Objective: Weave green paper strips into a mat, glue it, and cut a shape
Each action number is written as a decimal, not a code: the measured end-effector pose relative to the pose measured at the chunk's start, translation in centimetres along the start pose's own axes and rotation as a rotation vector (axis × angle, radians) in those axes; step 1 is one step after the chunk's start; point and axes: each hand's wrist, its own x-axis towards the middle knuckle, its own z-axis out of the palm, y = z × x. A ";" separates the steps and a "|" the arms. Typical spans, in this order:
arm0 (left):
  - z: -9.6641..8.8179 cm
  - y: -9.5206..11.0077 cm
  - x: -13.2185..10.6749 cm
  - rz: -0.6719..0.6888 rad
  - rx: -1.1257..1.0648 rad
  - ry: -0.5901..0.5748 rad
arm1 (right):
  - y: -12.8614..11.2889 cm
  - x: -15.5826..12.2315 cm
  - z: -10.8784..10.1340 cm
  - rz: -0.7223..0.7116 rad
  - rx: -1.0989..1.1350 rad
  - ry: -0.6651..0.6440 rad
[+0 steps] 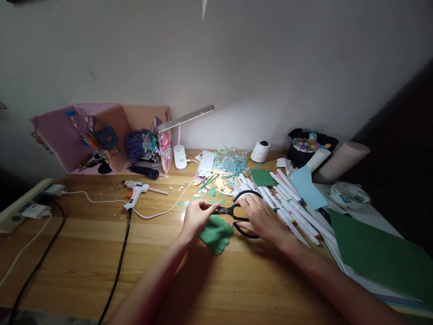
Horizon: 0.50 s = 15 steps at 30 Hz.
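My right hand (pixel 261 215) grips a pair of black-handled scissors (pixel 226 210), its fingers through the large loops. The blades point left toward my left hand (pixel 197 219). The thumb and fingertips of that hand are pinched together on a small green piece of paper (pixel 214 204) at the blade tips; most of this piece is hidden. Just below the scissors lies a green square (pixel 215 234) with a notched edge, looking like felt or paper. My left hand partly overlaps its upper left side.
Behind the hands are paper scraps (pixel 232 163) and a desk lamp (pixel 186 118). White markers (pixel 294 209) and green sheets (pixel 391 258) lie to the right. On the left are a glue gun (pixel 137 190), its black cord, a power strip (pixel 19 207) and a pink box (pixel 57 141).
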 end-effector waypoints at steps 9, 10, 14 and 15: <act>-2.2 -2.2 0.9 0.048 0.100 0.005 | -0.3 -0.4 0.3 0.012 -0.003 -0.012; -2.6 -2.4 0.9 0.058 0.132 0.048 | -0.2 -0.5 0.4 0.024 0.006 -0.009; -3.6 -2.5 0.3 0.114 0.312 0.233 | 0.8 -1.3 1.1 0.115 0.043 0.008; -3.7 -2.4 0.0 0.123 0.361 0.270 | 1.0 -1.6 1.3 0.158 0.062 0.010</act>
